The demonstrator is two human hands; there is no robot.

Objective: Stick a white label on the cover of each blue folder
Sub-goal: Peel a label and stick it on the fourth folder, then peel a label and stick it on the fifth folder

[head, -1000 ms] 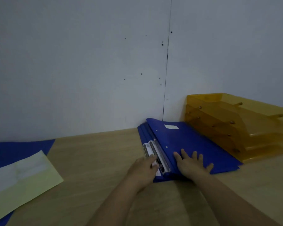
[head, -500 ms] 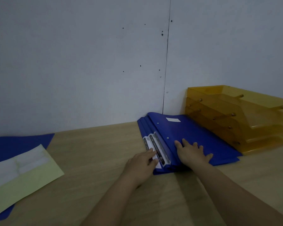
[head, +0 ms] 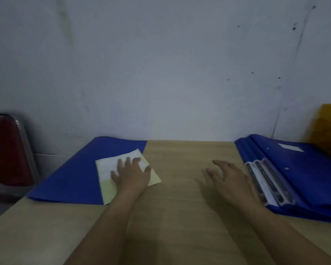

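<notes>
Wall: plain grey-white painted wall, filling the upper half of the frame.
Table: light wooden tabletop, across the lower half.
Labelled stack: pile of blue plastic folders with clear spine pockets, at the right edge; the top cover carries a small white rectangular label near its far end.
Unlabelled folder: single flat blue folder, at centre left, its cover bare of any label where it shows.
Tray: amber translucent plastic tray, blurred, at the far right behind the stack.
Chair: dark red chair back with a metal frame, at the left edge.
Label sheet: pale yellow backing sheet with white labels, lying on the single folder's right part.
Left hand: palm down, fingers spread and straight, pressing flat on the label sheet; it grips nothing.
Right hand: above the bare tabletop just left of the stack, fingers loosely spread and slightly bent, empty.
Step in hand: judged as starting on the next folder.
Next move: a label edge needs lifting from the sheet while the other hand steadies it; thin labels may curl or tear.
</notes>
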